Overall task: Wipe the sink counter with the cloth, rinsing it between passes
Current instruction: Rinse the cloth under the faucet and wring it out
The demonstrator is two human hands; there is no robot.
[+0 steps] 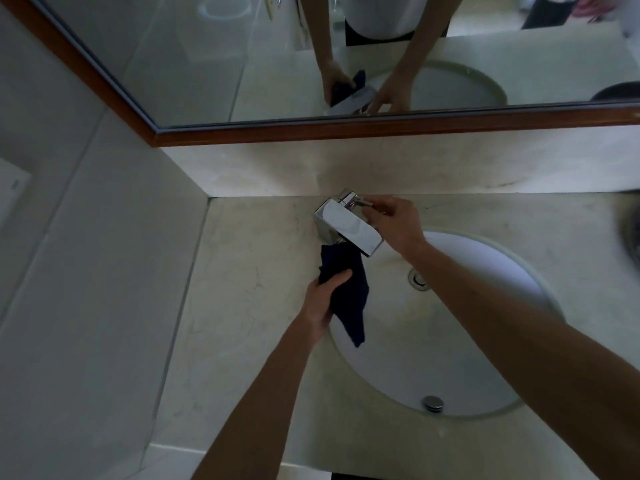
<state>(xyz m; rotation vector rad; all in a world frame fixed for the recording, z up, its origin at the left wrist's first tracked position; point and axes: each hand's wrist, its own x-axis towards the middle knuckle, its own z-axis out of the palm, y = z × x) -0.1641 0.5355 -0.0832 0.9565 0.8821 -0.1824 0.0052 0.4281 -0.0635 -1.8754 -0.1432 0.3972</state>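
1. a big mirror (pixel 207 53) hangs above the counter, and its brown wooden frame (pixel 381 128) runs along the bottom edge and up the left side.
2. a pale stone backsplash (pixel 277 168) sits between the frame and the counter.
3. a tiled wall (pixel 86 237) in light grey closes off the left side.
4. a dark round object (pixel 620 93), blurred, shows at the mirror's right edge; what it is cannot be told.

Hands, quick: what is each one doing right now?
Left hand: grips the dark cloth under the faucet.
Right hand: pinches the faucet lever.
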